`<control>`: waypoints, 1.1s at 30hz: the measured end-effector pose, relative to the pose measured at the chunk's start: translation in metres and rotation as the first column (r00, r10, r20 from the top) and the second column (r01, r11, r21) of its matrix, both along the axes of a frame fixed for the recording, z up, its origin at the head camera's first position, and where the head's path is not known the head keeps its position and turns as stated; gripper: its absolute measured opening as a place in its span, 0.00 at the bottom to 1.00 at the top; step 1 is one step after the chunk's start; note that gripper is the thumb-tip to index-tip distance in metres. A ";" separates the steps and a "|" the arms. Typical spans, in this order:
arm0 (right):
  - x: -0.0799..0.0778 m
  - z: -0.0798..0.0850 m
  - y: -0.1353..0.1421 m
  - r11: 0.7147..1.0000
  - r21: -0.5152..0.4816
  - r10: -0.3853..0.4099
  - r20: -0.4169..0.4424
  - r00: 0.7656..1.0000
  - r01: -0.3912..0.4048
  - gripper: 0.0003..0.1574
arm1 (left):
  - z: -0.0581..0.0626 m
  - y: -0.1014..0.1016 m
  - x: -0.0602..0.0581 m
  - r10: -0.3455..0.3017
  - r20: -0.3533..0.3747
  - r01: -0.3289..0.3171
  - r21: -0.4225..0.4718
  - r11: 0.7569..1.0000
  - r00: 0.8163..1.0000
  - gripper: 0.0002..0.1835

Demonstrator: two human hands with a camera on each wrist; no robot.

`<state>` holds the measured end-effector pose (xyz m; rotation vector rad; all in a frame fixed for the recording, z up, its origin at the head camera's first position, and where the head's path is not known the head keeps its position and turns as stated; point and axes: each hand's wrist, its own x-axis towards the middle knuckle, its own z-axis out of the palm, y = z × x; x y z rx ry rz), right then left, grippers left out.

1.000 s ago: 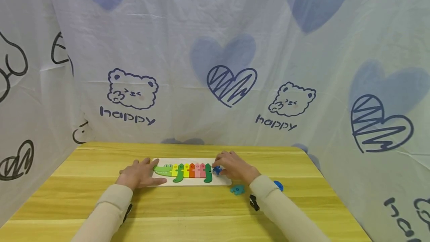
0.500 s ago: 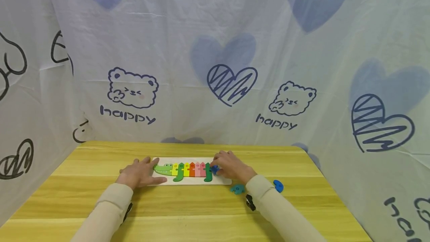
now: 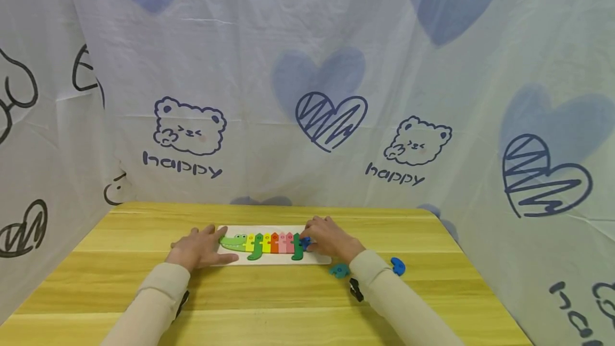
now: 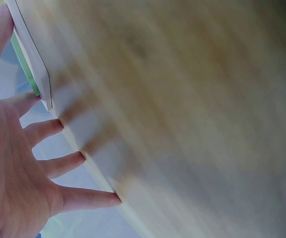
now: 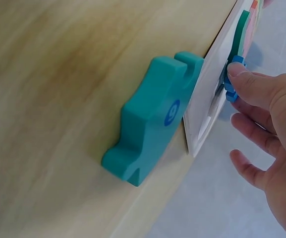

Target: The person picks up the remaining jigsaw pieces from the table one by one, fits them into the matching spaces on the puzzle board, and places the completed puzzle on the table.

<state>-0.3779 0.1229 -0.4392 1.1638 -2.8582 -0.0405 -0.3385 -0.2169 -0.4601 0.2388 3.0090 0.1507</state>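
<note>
Over the last second the small blue wooden jigsaw piece (image 3: 305, 244) has slid leftward to the dark green leg-shaped piece (image 3: 298, 249), just below and right of the frame's centre; this looks like the fitting stage, though whether it is seated cannot be told. The right hand (image 3: 331, 238) pinches it between thumb and fingers, while the left hand (image 3: 202, 248) keeps its fingers spread straight at the left end of the flat white board (image 3: 276, 259).

The blue piece is thick and notched, its face largely covered by the thumb in the upper right of the right-wrist view. Left of it runs a colourful row ending in a light green crocodile head (image 3: 234, 243). A chunky teal piece with a circled numeral (image 5: 155, 119) lies on the wood-grained bench (image 3: 269, 303) beside the board's lower right corner, and a curved blue piece (image 3: 398, 266) lies farther right
</note>
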 end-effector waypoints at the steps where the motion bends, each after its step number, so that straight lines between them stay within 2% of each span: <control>1: 0.000 0.000 0.000 1.000 -0.001 0.000 0.000 1.000 0.000 0.20 | 0.000 0.000 0.000 0.002 0.000 -0.002 0.001 1.000 1.000 0.56; 26: 0.000 -0.001 0.001 1.000 0.004 -0.012 0.048 0.999 0.012 0.20 | -0.001 -0.001 -0.001 0.008 -0.003 -0.008 0.008 1.000 1.000 0.56; 33: 0.000 0.000 0.004 1.000 -0.008 0.013 0.045 0.999 -0.013 0.20 | -0.001 0.000 -0.002 0.010 -0.001 -0.010 0.009 1.000 1.000 0.56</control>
